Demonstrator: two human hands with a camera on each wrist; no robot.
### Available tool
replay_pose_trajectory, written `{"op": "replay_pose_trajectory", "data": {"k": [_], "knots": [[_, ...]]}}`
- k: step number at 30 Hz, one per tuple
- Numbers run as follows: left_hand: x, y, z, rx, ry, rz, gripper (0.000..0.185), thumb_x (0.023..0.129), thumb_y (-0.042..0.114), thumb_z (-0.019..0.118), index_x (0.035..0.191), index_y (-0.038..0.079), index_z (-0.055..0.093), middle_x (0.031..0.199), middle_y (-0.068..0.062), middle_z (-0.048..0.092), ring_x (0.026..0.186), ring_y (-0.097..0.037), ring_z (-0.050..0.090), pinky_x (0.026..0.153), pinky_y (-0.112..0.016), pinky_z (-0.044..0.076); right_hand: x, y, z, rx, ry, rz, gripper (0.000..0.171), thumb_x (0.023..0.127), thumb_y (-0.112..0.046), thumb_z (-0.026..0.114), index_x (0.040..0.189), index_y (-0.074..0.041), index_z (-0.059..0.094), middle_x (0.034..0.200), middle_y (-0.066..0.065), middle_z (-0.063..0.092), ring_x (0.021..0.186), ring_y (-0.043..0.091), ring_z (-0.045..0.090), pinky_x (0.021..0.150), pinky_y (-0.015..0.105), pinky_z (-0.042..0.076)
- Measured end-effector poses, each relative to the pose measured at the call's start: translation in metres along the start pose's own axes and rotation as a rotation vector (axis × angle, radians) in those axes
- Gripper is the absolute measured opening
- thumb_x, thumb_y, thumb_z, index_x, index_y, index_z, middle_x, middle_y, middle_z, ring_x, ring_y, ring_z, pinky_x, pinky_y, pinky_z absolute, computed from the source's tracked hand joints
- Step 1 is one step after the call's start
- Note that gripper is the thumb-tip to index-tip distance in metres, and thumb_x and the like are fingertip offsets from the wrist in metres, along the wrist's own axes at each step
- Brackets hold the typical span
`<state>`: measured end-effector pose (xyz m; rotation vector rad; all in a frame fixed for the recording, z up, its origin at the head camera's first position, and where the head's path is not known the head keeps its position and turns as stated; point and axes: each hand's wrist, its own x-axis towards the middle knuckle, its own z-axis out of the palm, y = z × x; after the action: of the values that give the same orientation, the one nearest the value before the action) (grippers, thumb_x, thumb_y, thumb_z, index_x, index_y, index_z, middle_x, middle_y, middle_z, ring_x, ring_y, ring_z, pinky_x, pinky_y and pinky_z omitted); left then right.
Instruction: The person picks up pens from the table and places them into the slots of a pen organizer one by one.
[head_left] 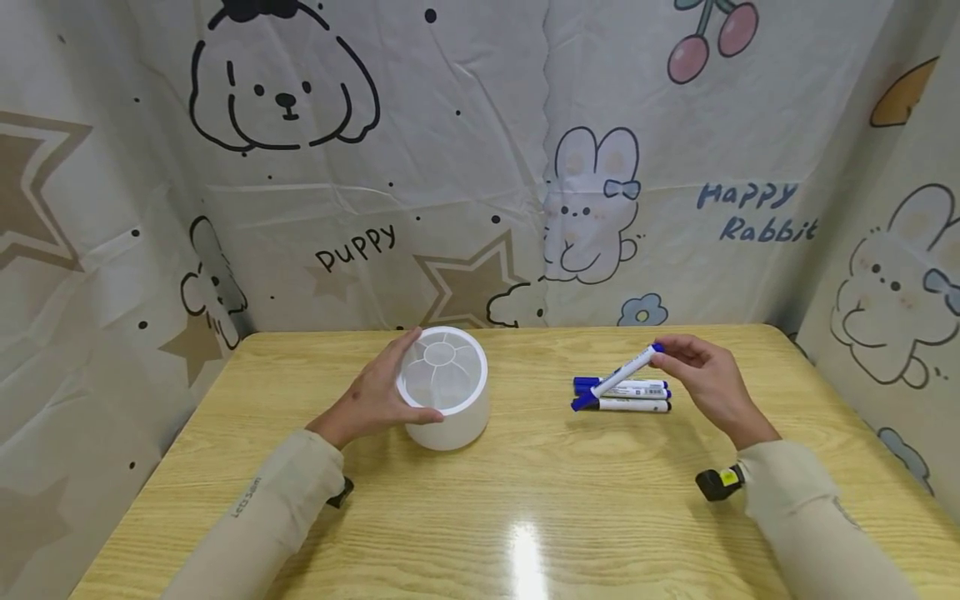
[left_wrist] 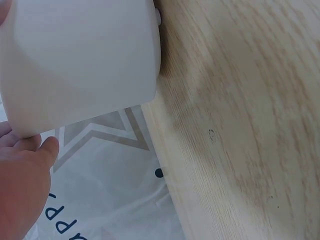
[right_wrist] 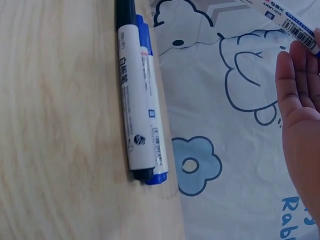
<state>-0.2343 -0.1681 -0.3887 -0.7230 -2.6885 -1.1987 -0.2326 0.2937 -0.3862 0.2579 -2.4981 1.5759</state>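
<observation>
My left hand (head_left: 378, 392) grips a white round pen holder (head_left: 450, 429) by its side, thumb on the near side and fingers behind. The holder stands upright, its top divided into compartments around a central ring. Over on the right, my right hand (head_left: 701, 371) pinches a blue-capped whiteboard marker (head_left: 626, 371) by its end, tilted with the cap low at the left. Beneath it lie blue-capped markers (head_left: 637, 392) and a black-capped marker (head_left: 633, 406), side by side. In the left wrist view, the pen holder's smooth wall (left_wrist: 82, 60) hides most of my fingers.
The wooden table (head_left: 450, 517) ends at the back against a printed cloth (head_left: 465, 192) with cartoon animals. More of this cloth hangs on the left and right. A small black device (head_left: 720, 482) sits at my right wrist.
</observation>
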Motion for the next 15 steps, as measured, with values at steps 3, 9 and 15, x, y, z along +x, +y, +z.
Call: {"op": "replay_pose_trajectory", "data": {"k": [3,9,15], "knots": [[0.000,0.000,0.000,-0.001,-0.002,-0.002,0.126,0.059,0.035,0.098,0.157,0.006,0.025,0.161,-0.016,0.027,0.140,-0.037,0.037,0.113,-0.058,0.034,0.004,-0.004,0.003,0.045,0.012,-0.024,0.037,0.097,-0.025,0.068,0.122,0.002,0.062,0.100,-0.013,0.067,0.091,0.001,0.066,0.085,0.010,0.051],[0.001,0.001,0.000,0.002,-0.006,-0.015,0.126,0.059,0.035,0.098,0.157,0.005,0.025,0.161,-0.016,0.027,0.140,-0.037,0.037,0.113,-0.058,0.034,0.011,-0.013,0.010,0.157,0.030,-0.045,0.023,0.095,-0.018,0.070,0.115,-0.007,0.066,0.100,-0.009,0.068,0.091,0.003,0.067,0.085,0.013,0.053],[0.000,0.002,-0.001,0.000,-0.007,-0.017,0.125,0.059,0.034,0.098,0.157,0.004,0.025,0.161,-0.016,0.026,0.141,-0.037,0.035,0.114,-0.057,0.032,0.016,-0.022,0.017,0.201,0.045,-0.069,0.021,0.095,-0.017,0.070,0.114,-0.009,0.066,0.102,-0.008,0.067,0.092,0.005,0.067,0.086,0.013,0.053]]}}
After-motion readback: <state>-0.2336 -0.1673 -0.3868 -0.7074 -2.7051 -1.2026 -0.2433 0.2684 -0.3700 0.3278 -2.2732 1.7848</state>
